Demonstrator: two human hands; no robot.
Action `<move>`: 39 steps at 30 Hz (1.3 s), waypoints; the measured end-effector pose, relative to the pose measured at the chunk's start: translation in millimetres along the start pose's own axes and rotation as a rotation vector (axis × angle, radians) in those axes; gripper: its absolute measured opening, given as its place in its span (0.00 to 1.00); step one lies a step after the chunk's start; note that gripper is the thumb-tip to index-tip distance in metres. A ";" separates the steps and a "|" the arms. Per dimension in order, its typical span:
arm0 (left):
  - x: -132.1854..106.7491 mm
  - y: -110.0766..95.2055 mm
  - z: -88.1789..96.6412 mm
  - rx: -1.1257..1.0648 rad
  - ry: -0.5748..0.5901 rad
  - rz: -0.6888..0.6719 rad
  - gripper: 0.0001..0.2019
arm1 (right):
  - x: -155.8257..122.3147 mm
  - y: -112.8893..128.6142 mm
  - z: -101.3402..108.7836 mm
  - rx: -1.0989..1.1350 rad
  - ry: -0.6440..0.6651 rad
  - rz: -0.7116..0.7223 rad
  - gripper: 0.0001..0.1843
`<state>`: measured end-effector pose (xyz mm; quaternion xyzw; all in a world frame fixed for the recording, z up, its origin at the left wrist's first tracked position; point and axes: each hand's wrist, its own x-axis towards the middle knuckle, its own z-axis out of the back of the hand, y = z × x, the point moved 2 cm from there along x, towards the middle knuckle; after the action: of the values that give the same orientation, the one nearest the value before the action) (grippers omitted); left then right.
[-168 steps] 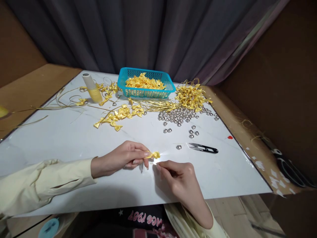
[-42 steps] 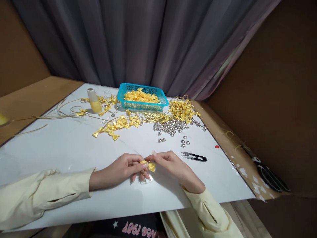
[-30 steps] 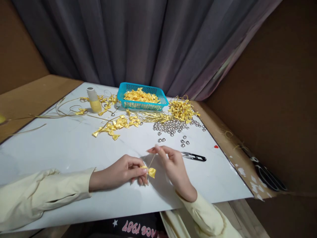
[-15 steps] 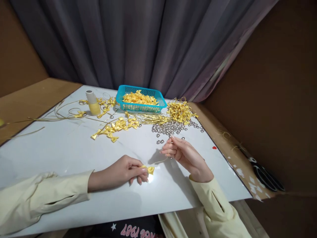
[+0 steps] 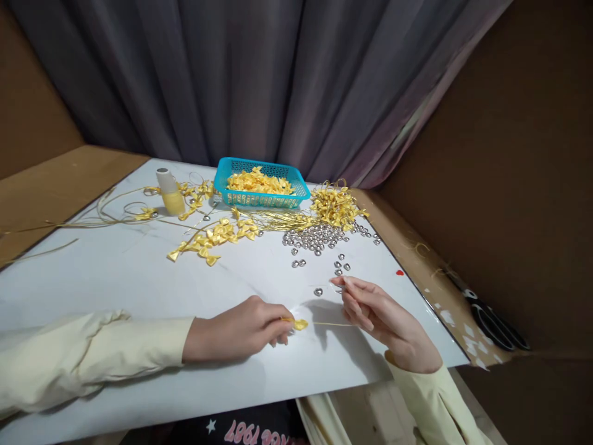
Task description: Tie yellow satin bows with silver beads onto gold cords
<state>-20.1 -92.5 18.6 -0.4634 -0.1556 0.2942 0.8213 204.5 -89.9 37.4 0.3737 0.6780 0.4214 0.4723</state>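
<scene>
My left hand (image 5: 254,327) pinches a small yellow ribbon bow (image 5: 301,324) just above the white board, its fingertips covering part of it. A thin gold cord (image 5: 331,324) stretches from near the bow to my right hand (image 5: 375,309), passing in under the lower fingers. My right thumb and forefinger are pressed together; a fine, pale, needle-like sliver shows at their tips, too blurred to name surely. Just left of those fingertips, a silver bead (image 5: 318,292) lies on the board. Beyond it are several loose beads and a larger bead pile (image 5: 312,238).
A teal basket (image 5: 262,201) of yellow bows stands at the back, with a glue-like bottle (image 5: 170,193) to its left. Loose bows (image 5: 222,232), a bunch of corded bows (image 5: 337,207) and gold cords (image 5: 273,220) lie before it. Black-handled scissors (image 5: 493,324) rest at right.
My right hand has moved right and toward me, away from the bead pile. My left hand has shifted right with the bow. The cord between them now runs straighter.
</scene>
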 end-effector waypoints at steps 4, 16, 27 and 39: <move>15.7 -11.4 -13.6 0.531 -0.033 -0.434 0.14 | 1.9 -0.9 12.8 -0.363 -0.148 0.033 0.19; 50.3 1.4 -49.6 0.944 -0.314 -0.480 0.18 | 26.6 30.7 -2.5 -1.272 -0.125 0.213 0.13; 51.0 2.9 -52.5 0.948 -0.240 -0.493 0.17 | 46.9 26.7 5.1 -1.447 0.060 0.170 0.14; 51.1 3.5 -51.1 0.985 -0.244 -0.510 0.12 | 38.8 35.4 -1.2 -1.609 0.076 0.029 0.15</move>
<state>45.5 -93.3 -11.9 0.0638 -0.2009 0.1756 0.9616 196.5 -42.1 57.7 -0.0866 0.1773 0.7991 0.5679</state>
